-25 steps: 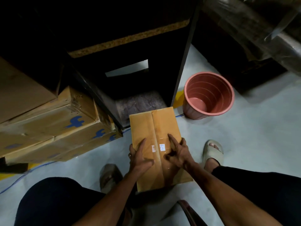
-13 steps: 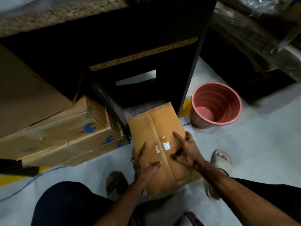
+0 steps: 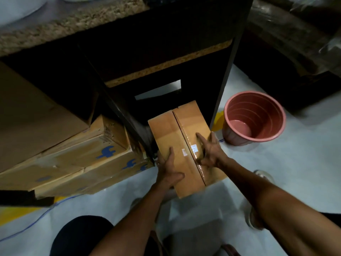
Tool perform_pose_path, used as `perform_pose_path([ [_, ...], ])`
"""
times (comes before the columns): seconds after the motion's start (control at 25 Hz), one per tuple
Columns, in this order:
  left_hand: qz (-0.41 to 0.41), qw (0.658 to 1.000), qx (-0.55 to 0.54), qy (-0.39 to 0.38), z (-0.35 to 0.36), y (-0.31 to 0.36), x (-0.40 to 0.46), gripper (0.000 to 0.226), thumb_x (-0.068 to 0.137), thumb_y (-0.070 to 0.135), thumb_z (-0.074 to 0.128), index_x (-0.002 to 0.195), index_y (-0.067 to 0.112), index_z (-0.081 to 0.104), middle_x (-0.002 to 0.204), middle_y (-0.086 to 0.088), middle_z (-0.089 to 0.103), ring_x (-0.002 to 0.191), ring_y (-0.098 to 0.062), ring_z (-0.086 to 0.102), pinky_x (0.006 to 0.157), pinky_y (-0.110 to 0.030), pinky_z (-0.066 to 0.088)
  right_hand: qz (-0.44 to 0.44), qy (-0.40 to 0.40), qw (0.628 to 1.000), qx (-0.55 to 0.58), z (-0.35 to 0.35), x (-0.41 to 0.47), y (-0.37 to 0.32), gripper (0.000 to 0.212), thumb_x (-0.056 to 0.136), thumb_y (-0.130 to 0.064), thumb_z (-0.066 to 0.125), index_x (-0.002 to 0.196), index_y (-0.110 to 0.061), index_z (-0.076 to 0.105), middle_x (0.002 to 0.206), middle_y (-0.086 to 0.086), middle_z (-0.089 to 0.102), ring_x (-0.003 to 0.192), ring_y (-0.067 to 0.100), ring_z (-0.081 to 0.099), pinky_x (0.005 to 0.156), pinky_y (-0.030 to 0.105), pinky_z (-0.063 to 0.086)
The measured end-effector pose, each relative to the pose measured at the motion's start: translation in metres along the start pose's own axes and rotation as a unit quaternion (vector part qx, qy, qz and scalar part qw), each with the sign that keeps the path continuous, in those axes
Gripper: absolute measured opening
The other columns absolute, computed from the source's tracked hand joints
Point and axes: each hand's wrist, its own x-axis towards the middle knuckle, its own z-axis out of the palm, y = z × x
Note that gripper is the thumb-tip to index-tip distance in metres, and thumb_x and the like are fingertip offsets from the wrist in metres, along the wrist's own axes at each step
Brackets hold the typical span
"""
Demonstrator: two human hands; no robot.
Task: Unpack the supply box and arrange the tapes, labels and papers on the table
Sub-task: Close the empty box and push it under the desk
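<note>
The left hand (image 3: 167, 169) has its fingers wrapped over the left edge of the cardboard supply box (image 3: 181, 145), the thumb lying across the top panel, so it grips that side. The right hand (image 3: 209, 152) spreads its fingers wide on the right flap, index finger stretched along the top and the others reaching toward the right edge; whether they curl over that edge cannot be told, so it reads as pressing flat rather than clasping.

The box sits low, in front of the person's knees, its far end at the mouth of a dark cabinet (image 3: 166, 52) and its near end over the pale floor (image 3: 295, 172). Whether it rests on the floor or is carried just above it is unclear. Its two top flaps meet along a centre seam covered in shiny clear tape, with a small white label (image 3: 193, 147) beside the seam, so it looks sealed.

To the left lies a stack of larger cartons (image 3: 73, 159) with blue marks; to the right stands a pink plastic bucket (image 3: 254, 117), near the box but apart from it.

Judging from this, the task is barely begun: the box is only being handled, nothing is opened, and no tapes, labels or papers are visible. Carrying it to the table, slitting the seam, unpacking and arranging all appear to remain.
</note>
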Motion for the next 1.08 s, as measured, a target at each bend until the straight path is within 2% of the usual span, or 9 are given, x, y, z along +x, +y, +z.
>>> perform_pose_path([
  [0.12, 0.032, 0.992, 0.116, -0.030, 0.017, -0.004, -0.005, 0.147, 0.058, 0.057, 0.085, 0.149, 0.039, -0.028, 0.149, -0.013, -0.049, 0.148, -0.041, -0.022, 0.122, -0.057, 0.012, -0.033, 0.009, 0.997, -0.063, 0.020, -0.010, 0.019, 0.128, 0.062, -0.055, 0.079, 0.157, -0.035, -0.004, 0.159, 0.027, -0.016, 0.147, 0.049, 0.001, 0.119, 0.055, 0.022],
  [0.2, 0.073, 0.976, 0.203, -0.004, 0.033, 0.001, -0.015, 0.160, 0.048, 0.074, 0.081, 0.150, 0.025, -0.032, 0.147, -0.019, -0.051, 0.141, -0.042, -0.037, 0.118, -0.058, -0.007, -0.075, 0.022, 0.993, -0.093, 0.029, -0.028, 0.033, 0.119, 0.067, -0.067, 0.067, 0.158, -0.033, -0.003, 0.162, 0.022, -0.016, 0.149, 0.047, -0.005, 0.118, 0.058, 0.021],
  [0.28, 0.112, 0.957, 0.268, 0.007, 0.050, 0.002, -0.025, 0.163, 0.044, 0.073, 0.081, 0.151, 0.021, -0.030, 0.150, -0.021, -0.046, 0.140, -0.044, -0.038, 0.116, -0.059, -0.014, -0.107, 0.013, 0.985, -0.135, 0.037, -0.046, 0.045, 0.117, 0.068, -0.073, 0.059, 0.158, -0.032, -0.004, 0.162, 0.017, -0.017, 0.149, 0.045, -0.011, 0.118, 0.060, 0.018],
  [0.4, 0.109, 0.930, 0.349, 0.034, 0.069, -0.004, -0.031, 0.157, 0.046, 0.061, 0.087, 0.156, 0.019, -0.018, 0.158, -0.023, -0.029, 0.147, -0.048, -0.019, 0.119, -0.061, -0.001, -0.128, -0.036, 0.964, -0.231, 0.049, -0.065, 0.054, 0.139, 0.056, -0.072, 0.070, 0.155, -0.031, -0.018, 0.158, 0.017, -0.030, 0.144, 0.044, -0.026, 0.118, 0.059, 0.000],
  [0.48, 0.101, 0.933, 0.342, 0.052, 0.074, -0.008, -0.026, 0.148, 0.048, 0.055, 0.090, 0.159, 0.018, -0.002, 0.162, -0.024, -0.015, 0.150, -0.048, -0.002, 0.119, -0.062, 0.013, -0.117, -0.018, 0.961, -0.250, 0.057, -0.063, 0.054, 0.142, 0.057, -0.047, 0.084, 0.155, -0.031, -0.017, 0.160, 0.020, -0.024, 0.145, 0.046, -0.023, 0.117, 0.061, 0.007],
  [0.6, 0.115, 0.935, 0.332, 0.058, 0.068, -0.010, -0.018, 0.143, 0.045, 0.053, 0.091, 0.159, 0.018, 0.013, 0.164, -0.024, 0.003, 0.149, -0.047, 0.015, 0.116, -0.061, 0.025, -0.106, 0.035, 0.968, -0.223, 0.061, -0.058, 0.044, 0.133, 0.056, -0.027, 0.084, 0.158, -0.027, -0.001, 0.163, 0.024, 0.000, 0.147, 0.050, -0.007, 0.111, 0.066, 0.027],
  [0.72, 0.126, 0.931, 0.338, 0.057, 0.051, -0.005, -0.007, 0.149, 0.040, 0.065, 0.085, 0.159, 0.021, 0.007, 0.165, -0.019, -0.002, 0.151, -0.044, 0.004, 0.119, -0.059, 0.016, -0.139, 0.032, 0.965, -0.221, 0.052, -0.046, 0.039, 0.128, 0.063, -0.030, 0.078, 0.157, -0.030, -0.007, 0.164, 0.020, -0.007, 0.147, 0.051, -0.008, 0.113, 0.066, 0.015],
  [0.84, 0.128, 0.934, 0.328, 0.059, 0.031, 0.006, 0.002, 0.136, 0.054, 0.068, 0.077, 0.159, 0.024, 0.004, 0.166, -0.013, -0.005, 0.152, -0.041, -0.001, 0.119, -0.057, 0.012, -0.167, 0.028, 0.958, -0.233, 0.029, -0.028, 0.033, 0.111, 0.076, -0.026, 0.073, 0.157, -0.035, -0.002, 0.165, 0.014, -0.003, 0.149, 0.045, -0.006, 0.118, 0.057, 0.004],
  [1.08, 0.183, 0.927, 0.319, 0.072, -0.003, 0.014, 0.016, 0.094, 0.090, 0.026, 0.065, 0.159, 0.028, 0.002, 0.167, -0.001, -0.005, 0.153, -0.031, -0.009, 0.122, -0.048, 0.021, -0.175, 0.027, 0.959, -0.219, 0.000, 0.004, -0.002, 0.075, 0.096, -0.012, 0.051, 0.158, -0.022, 0.010, 0.166, 0.011, 0.002, 0.152, 0.036, -0.001, 0.122, 0.047, 0.001],
])
